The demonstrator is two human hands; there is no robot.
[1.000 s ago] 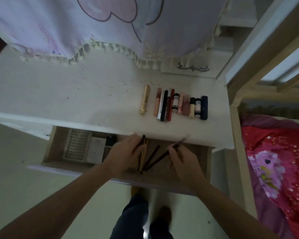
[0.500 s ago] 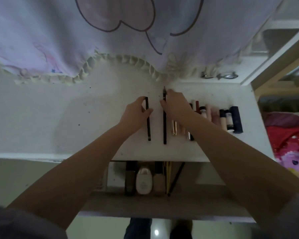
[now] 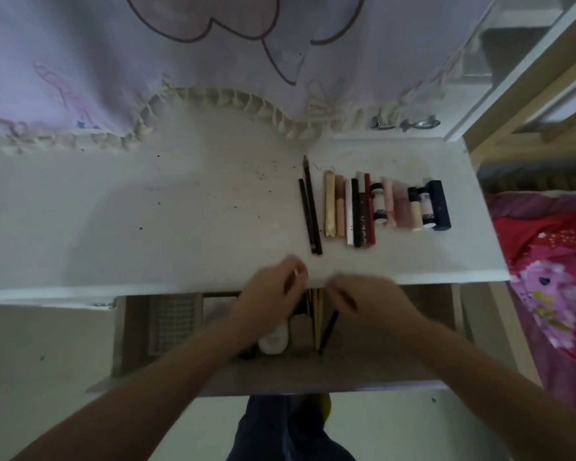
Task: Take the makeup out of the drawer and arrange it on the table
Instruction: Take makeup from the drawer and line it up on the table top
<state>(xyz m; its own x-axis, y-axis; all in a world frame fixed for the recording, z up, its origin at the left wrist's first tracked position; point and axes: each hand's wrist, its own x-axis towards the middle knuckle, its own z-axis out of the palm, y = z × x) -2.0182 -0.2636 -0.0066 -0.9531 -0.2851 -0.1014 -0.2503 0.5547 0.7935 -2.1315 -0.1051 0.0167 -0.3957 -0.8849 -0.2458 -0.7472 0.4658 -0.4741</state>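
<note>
A row of makeup tubes (image 3: pixel 389 207) and two dark pencils (image 3: pixel 310 214) already lay near the bench's (image 3: pixel 147 227) right edge. More pencils (image 3: pixel 316 314) and compacts (image 3: pixel 273 341) remained in the drawer (image 3: pixel 313 374). Both hands, left (image 3: pixel 270 304) and right (image 3: pixel 369 301), reached in, each grip too blurred to tell.

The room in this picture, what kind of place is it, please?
Probably a bedroom at home. A white table with an open drawer holds a row of makeup, and a bed with a pink floral cover stands at the right.
</note>
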